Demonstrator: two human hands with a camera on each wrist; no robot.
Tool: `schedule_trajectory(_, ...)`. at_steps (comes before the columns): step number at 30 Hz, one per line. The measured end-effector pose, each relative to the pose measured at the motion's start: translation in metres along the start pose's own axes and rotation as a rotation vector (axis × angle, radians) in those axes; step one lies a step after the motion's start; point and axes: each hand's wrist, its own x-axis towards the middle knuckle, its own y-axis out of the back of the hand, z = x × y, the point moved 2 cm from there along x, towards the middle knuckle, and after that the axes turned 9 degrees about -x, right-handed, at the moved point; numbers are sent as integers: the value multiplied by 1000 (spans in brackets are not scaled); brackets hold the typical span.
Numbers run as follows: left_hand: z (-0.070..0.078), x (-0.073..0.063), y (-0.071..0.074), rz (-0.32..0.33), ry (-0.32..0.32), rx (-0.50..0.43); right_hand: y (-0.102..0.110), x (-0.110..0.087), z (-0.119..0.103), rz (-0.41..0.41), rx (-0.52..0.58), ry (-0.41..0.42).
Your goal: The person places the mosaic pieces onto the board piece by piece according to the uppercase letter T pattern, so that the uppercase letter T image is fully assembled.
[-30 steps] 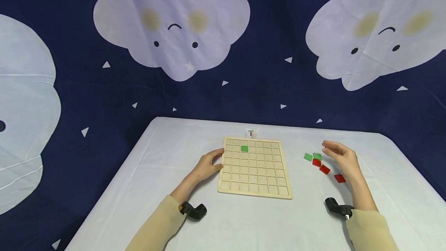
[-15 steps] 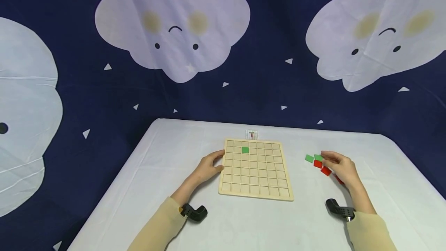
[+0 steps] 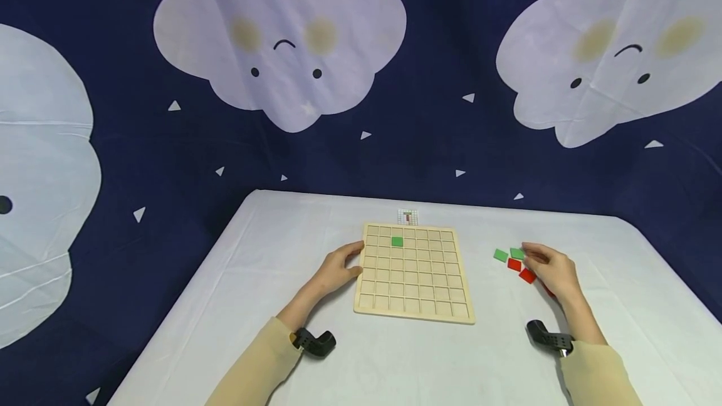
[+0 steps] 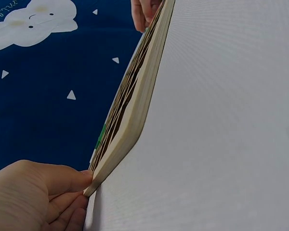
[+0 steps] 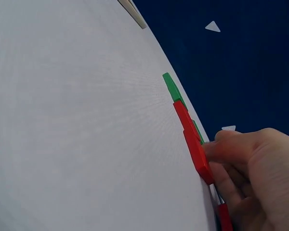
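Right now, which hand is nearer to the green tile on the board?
Left. The left hand touches the left edge of the board, left of its green tile; the right hand is past the board's right side, at the loose tiles.

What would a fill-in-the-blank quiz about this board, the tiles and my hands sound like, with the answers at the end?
1. The single tile set in the wooden board is ____.
2. The left hand touches the board's ____ edge, not its right one.
3. The loose tiles near the right hand come in two colours, green and ____.
4. The small printed card lies by the board's ____ edge, not its near one.

Missing words: green; left; red; far.
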Motion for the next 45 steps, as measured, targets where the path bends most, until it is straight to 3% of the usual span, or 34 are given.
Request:
schedule_trajectory(10, 2, 0, 1, 3, 6, -2, -3, 2, 0, 54, -67, 79)
schedule_trajectory(15, 2, -1, 1, 7, 15, -2, 2, 2, -5, 77, -54, 53)
schedule_trajectory(19, 2, -2, 1, 9, 22, -1, 13, 4, -15, 129, 16, 29)
schedule_trajectory(22, 0, -2, 1, 15, 18, 1, 20, 6, -26, 142, 148, -2)
schedule_trajectory(26, -1, -3, 2, 17, 16, -1, 29, 6, -42, 120, 259, -13)
schedule_trajectory(33, 2, -1, 3, 10, 4, 3, 36, 12, -82, 122, 326, 71)
schedule_trajectory(38, 3, -1, 3, 1, 8, -10, 22, 20, -119, 88, 391, 143)
schedule_trajectory(42, 1, 0, 2, -8, 5, -19, 13, 15, -156, 44, 471, 208)
schedule_trajectory(45, 0, 0, 0, -11, -1, -19, -1, 17, -168, 19, 498, 244)
